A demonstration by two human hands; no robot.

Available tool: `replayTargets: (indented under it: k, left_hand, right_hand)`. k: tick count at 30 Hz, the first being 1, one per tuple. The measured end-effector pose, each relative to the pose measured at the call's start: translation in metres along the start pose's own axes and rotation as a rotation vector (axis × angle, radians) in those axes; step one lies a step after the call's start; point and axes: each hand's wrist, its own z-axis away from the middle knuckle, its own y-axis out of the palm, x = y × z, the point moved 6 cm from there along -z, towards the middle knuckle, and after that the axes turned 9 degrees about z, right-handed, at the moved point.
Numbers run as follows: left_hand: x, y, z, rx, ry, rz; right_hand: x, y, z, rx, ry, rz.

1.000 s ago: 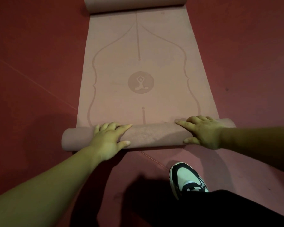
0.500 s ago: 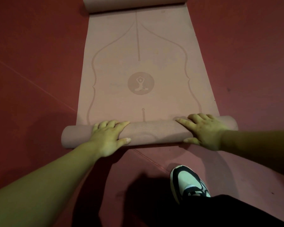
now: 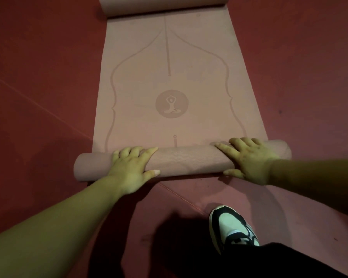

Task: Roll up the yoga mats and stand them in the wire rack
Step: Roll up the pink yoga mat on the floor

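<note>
A dusty-pink yoga mat (image 3: 169,63) lies flat on the floor, with a printed seated-figure emblem at its middle. Its near end is wound into a roll (image 3: 187,160) lying crosswise in front of me. My left hand (image 3: 132,167) presses on the left part of the roll, fingers spread over the top and thumb on the near side. On the right part my right hand (image 3: 249,159) lies the same way. The mat's far end (image 3: 161,6) curls up at the top edge of the view. No wire rack is in view.
Dark red floor (image 3: 38,87) surrounds the mat on both sides, with a faint seam line running diagonally. My black-and-white shoe (image 3: 231,225) and dark trouser leg stand on the floor just behind the roll at the lower right.
The roll has advanced a little along the mat toward the emblem, with both hands staying on it. My shoe has dropped lower in the view.
</note>
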Motion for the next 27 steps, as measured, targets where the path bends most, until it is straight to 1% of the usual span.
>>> replayTargets:
  k: [3,7,9,12,14,16,19,23,25,27]
  left_hand:
    - [0.001,-0.003,-0.007,0.044,-0.003,0.023]
    - [0.001,-0.006,-0.014,0.087,-0.008,0.029]
    - [-0.001,-0.006,-0.01,0.044,-0.007,-0.003]
    - [-0.01,0.006,0.006,-0.073,0.03,-0.062]
    - [-0.014,0.013,0.01,-0.103,0.034,-0.054]
    - [-0.013,0.011,0.004,-0.081,0.009,-0.025]
    - [-0.01,-0.002,-0.009,-0.031,-0.009,-0.012]
    - [-0.007,-0.013,-0.026,0.032,-0.018,0.004]
    - [-0.006,-0.015,-0.03,0.042,-0.014,0.003]
    - [-0.006,-0.016,-0.032,0.05,-0.011,-0.002]
  right_hand:
    - [-0.003,0.0,-0.005,0.013,0.016,-0.002]
    - [-0.01,-0.003,-0.015,0.096,-0.003,-0.066]
    - [-0.014,-0.005,-0.019,0.134,-0.009,-0.084]
    - [-0.018,-0.005,-0.024,0.184,-0.021,-0.108]
    - [-0.018,-0.004,-0.024,0.192,-0.025,-0.11]
    - [-0.019,-0.003,-0.024,0.17,-0.018,-0.106]
    - [-0.021,-0.008,-0.023,0.094,-0.003,-0.08]
    - [-0.017,-0.003,-0.022,-0.006,0.041,0.015]
    - [-0.018,-0.004,-0.025,-0.02,0.05,0.032]
    - [-0.02,-0.007,-0.028,0.009,0.035,0.032]
